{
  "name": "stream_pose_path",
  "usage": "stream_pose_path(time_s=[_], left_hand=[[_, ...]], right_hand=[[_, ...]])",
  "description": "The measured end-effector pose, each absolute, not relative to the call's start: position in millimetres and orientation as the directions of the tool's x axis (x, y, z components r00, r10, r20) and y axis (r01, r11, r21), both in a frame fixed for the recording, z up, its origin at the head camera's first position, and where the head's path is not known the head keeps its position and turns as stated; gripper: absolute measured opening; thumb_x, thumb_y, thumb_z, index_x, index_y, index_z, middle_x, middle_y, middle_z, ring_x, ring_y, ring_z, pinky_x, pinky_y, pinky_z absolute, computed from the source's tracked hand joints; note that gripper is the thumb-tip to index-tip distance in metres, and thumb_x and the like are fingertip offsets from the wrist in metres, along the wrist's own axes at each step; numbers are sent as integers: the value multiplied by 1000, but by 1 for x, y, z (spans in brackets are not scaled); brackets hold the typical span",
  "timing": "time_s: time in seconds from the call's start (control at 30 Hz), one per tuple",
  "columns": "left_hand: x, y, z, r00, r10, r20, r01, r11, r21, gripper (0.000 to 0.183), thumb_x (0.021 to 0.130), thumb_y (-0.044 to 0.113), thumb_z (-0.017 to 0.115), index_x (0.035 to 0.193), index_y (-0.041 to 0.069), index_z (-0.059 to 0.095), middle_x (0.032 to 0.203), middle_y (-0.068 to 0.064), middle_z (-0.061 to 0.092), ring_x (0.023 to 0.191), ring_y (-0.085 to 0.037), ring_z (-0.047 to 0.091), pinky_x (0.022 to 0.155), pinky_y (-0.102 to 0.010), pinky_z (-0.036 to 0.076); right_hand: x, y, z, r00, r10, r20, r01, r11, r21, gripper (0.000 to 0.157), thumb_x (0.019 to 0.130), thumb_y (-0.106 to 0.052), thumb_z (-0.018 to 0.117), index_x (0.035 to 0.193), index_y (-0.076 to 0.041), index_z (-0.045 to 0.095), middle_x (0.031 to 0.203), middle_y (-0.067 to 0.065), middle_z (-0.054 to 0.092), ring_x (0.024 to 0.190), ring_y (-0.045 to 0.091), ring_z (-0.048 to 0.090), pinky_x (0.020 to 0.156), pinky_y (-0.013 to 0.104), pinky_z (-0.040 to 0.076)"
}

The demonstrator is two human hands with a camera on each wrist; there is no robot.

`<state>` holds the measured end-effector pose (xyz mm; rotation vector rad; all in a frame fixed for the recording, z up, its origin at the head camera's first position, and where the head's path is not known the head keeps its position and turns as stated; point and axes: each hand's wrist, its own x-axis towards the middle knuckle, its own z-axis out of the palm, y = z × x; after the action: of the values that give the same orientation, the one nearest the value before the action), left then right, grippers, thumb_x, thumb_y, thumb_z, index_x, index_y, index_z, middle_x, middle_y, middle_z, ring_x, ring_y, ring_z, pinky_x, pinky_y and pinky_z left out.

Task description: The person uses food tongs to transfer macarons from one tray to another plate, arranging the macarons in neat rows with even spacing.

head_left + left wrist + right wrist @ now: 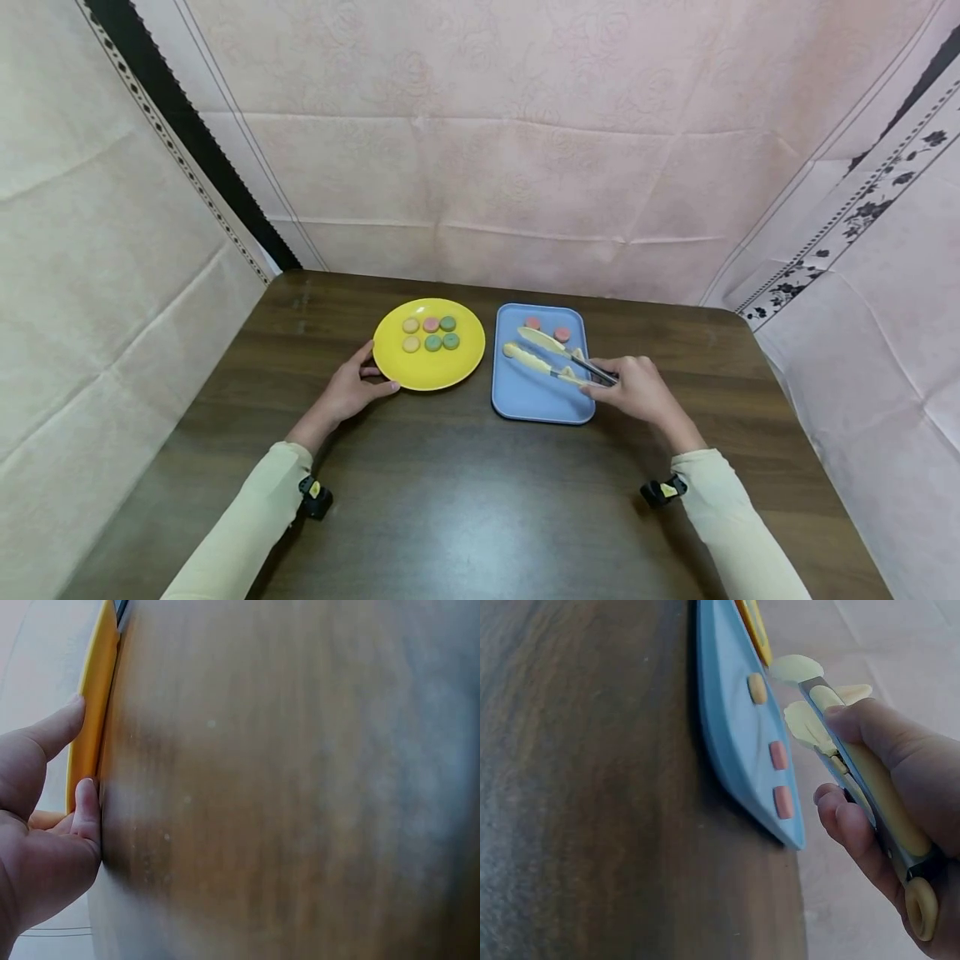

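Note:
My left hand [351, 390] holds the near left rim of a round yellow plate [465, 367], thumb and fingers at its edge. On the plate sit two pale yellow macarons [411, 344], one pink macaron [431, 324] and three green ones [451, 341]. My right hand [637, 387] grips cream-tipped tongs [542, 340] by their handles, the two arms spread apart over a blue tray [532, 406]. Two pink macarons [779, 755] lie at the tray's far side. A yellow macaron [757, 688] is also on it, mostly covered by a tong tip in the head view. Nothing is between the tong tips.
Plate and tray stand side by side near the back of a dark brown wooden table [465, 492], a narrow gap between them. Pale cloth [480, 167] hangs behind the table and on both sides. Each wrist wears a black camera [317, 500].

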<state>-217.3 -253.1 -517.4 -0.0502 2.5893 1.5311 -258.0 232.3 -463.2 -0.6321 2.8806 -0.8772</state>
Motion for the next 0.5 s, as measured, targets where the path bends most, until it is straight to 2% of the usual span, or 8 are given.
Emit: stream_pose_path(time_s=[0.23, 0.5], left_hand=[[-218, -253, -516, -990, 42, -133, -97, 482, 871, 98, 91, 24, 80, 165, 13, 17, 154, -16, 42, 126, -34, 54, 86, -34, 56], [-217, -253, -516, -990, 45, -131, -94, 480, 872, 98, 91, 24, 80, 165, 12, 16, 154, -17, 41, 126, -34, 53, 87, -35, 56]], right_hand=[[-260, 232, -474, -905, -423, 45, -373, 739, -561, 58, 85, -36, 85, 129, -2, 70, 59, -2, 47, 48, 14, 44, 44, 25, 35], [-260, 229, -476, -901, -433, 25, -370, 736, -567, 57, 86, -35, 84, 129, -2, 70, 57, -3, 43, 47, 14, 42, 43, 25, 35]])
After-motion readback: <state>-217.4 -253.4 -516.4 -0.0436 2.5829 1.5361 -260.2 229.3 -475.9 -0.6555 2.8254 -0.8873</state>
